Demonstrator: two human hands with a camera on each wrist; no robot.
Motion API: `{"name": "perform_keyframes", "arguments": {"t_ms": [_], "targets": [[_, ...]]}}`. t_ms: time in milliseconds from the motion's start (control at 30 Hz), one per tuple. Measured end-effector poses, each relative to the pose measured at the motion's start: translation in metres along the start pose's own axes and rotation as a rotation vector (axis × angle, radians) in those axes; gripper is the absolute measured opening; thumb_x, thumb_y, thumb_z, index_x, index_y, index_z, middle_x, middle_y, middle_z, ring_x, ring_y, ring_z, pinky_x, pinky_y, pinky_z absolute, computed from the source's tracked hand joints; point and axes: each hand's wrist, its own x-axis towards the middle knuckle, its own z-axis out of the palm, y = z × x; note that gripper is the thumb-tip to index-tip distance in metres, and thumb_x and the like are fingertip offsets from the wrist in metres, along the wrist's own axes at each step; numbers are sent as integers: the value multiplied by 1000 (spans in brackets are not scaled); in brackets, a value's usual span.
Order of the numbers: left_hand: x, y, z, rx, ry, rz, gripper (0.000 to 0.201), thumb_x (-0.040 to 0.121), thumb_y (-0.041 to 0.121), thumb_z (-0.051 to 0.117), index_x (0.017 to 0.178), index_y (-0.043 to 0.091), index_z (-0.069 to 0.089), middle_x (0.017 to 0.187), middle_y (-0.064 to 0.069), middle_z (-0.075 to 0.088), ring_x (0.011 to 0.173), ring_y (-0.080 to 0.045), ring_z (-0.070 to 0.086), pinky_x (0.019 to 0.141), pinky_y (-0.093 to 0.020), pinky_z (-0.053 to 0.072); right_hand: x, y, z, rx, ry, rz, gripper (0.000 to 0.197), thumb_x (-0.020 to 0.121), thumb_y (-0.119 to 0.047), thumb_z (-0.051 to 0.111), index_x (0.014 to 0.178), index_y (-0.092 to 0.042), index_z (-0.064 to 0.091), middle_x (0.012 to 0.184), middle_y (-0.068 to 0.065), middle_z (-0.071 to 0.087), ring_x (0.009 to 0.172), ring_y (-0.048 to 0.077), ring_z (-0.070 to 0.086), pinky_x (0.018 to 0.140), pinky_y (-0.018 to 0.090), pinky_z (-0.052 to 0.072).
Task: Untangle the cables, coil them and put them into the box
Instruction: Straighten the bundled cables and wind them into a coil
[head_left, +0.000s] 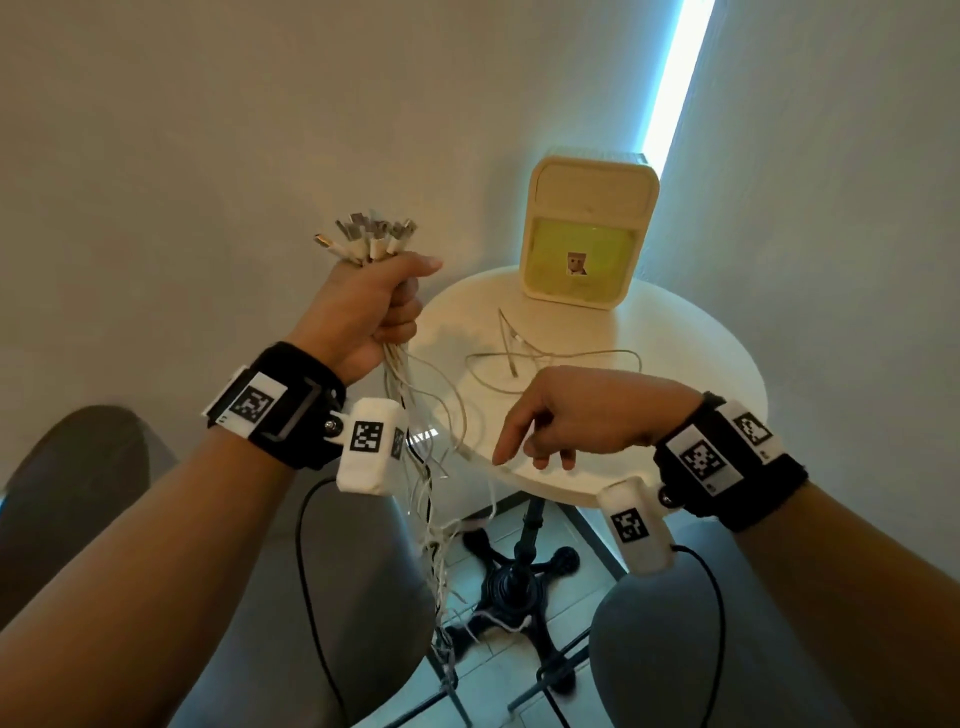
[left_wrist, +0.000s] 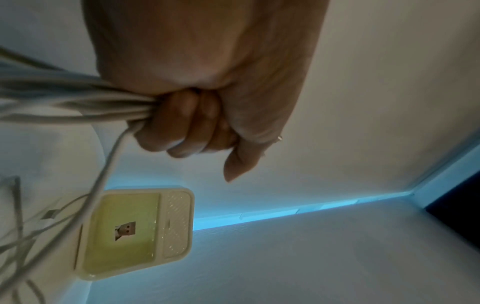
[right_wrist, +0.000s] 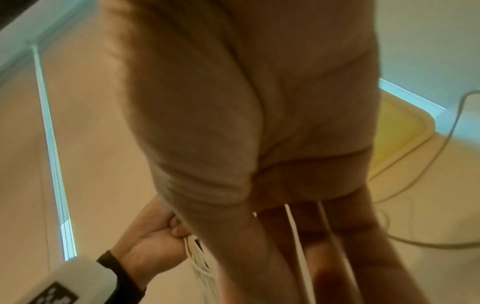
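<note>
My left hand (head_left: 382, 312) is raised left of the table and grips a bundle of white cables (head_left: 410, 415) in its fist (left_wrist: 197, 123). Their USB plugs (head_left: 371, 239) stick out above it, and the strands hang down to the floor between my knees. My right hand (head_left: 561, 415) hovers over the table's front edge with relaxed fingers (right_wrist: 285, 246) pointing down beside a cable end there; it holds nothing. One loose cable (head_left: 550, 358) lies looped on the round white table (head_left: 701, 374). The cream box (head_left: 582, 260) with a yellow-green inside stands at the back of the table, and also shows in the left wrist view (left_wrist: 124, 232).
The table stands on a black pedestal foot (head_left: 519, 577) on a tiled floor. My knees in grey trousers (head_left: 363, 571) flank the hanging cables. Plain walls close in behind, with a bright light strip (head_left: 675, 78) in the corner. Black camera leads (head_left: 306, 571) trail from my wrists.
</note>
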Motion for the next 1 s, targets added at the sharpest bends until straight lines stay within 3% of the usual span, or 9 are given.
{"name": "perform_keyframes", "arguments": {"t_ms": [67, 167, 267, 400, 500, 633, 733, 867, 1000], "targets": [[-1, 1, 5, -47, 19, 37, 48, 101, 8, 62, 64, 27, 38, 53, 7, 22, 43, -8, 16, 36, -21, 19, 3, 0, -4, 11, 159, 5, 25, 102, -13, 62, 113, -25, 81, 78, -26, 72, 74, -3, 68, 72, 26, 60], [-2, 4, 18, -95, -29, 39, 48, 105, 16, 59, 66, 27, 35, 53, 6, 20, 42, -9, 14, 37, -21, 16, 13, -4, -8, 134, 461, -62, 32, 103, -43, 63, 131, -31, 68, 116, -19, 70, 102, 3, 68, 90, 32, 59], [-3, 4, 33, -137, -93, 36, 54, 108, 27, 58, 65, 24, 25, 53, 4, 17, 41, -10, 15, 36, -21, 16, 30, -17, 0, 239, 423, -101, 61, 101, -64, 53, 151, -29, 48, 146, -7, 61, 129, 9, 60, 111, 39, 49], [-1, 6, 47, -167, -158, 6, 60, 108, 44, 57, 63, 18, 26, 48, 2, 21, 40, -12, 18, 37, -22, 20, 50, -24, 24, 516, 364, -218, 48, 110, -54, 42, 130, -15, 61, 121, 4, 75, 114, 18, 70, 111, 46, 50], [1, 9, 47, -183, -186, -15, 63, 109, 49, 52, 63, 18, 22, 50, 1, 17, 43, -13, 13, 39, -26, 16, 54, -22, 37, 701, 360, -252, 48, 111, -51, 39, 97, -11, 61, 74, -1, 63, 71, 20, 62, 85, 50, 56], [2, 4, 46, -227, -111, -60, 60, 108, 45, 54, 66, 24, 17, 52, 5, 14, 44, -12, 9, 40, -23, 9, 62, -27, 49, 641, 490, -219, 45, 111, -51, 40, 77, -21, 44, 57, -14, 42, 49, 2, 38, 50, 20, 36], [1, -5, 43, -233, -53, -78, 59, 109, 43, 54, 67, 26, 15, 52, 5, 13, 44, -11, 7, 40, -22, 9, 61, -24, 51, 555, 447, -217, 44, 111, -51, 41, 81, -21, 51, 60, -12, 48, 51, 1, 44, 52, 18, 41], [-2, -14, 37, -215, -33, -113, 59, 108, 39, 54, 62, 26, 20, 50, 6, 13, 43, -11, 8, 37, -20, 12, 45, -9, 19, 312, 260, -148, 28, 104, -47, 59, 114, -21, 62, 101, 0, 70, 90, 15, 67, 88, 38, 57], [-4, -32, 29, -159, 14, -177, 57, 105, 28, 58, 60, 29, 23, 51, 6, 16, 40, -10, 13, 35, -20, 15, 48, 24, -38, 222, 675, -25, 22, 102, -9, 56, 109, -22, 71, 104, -1, 69, 89, 25, 71, 78, 40, 60]]}}
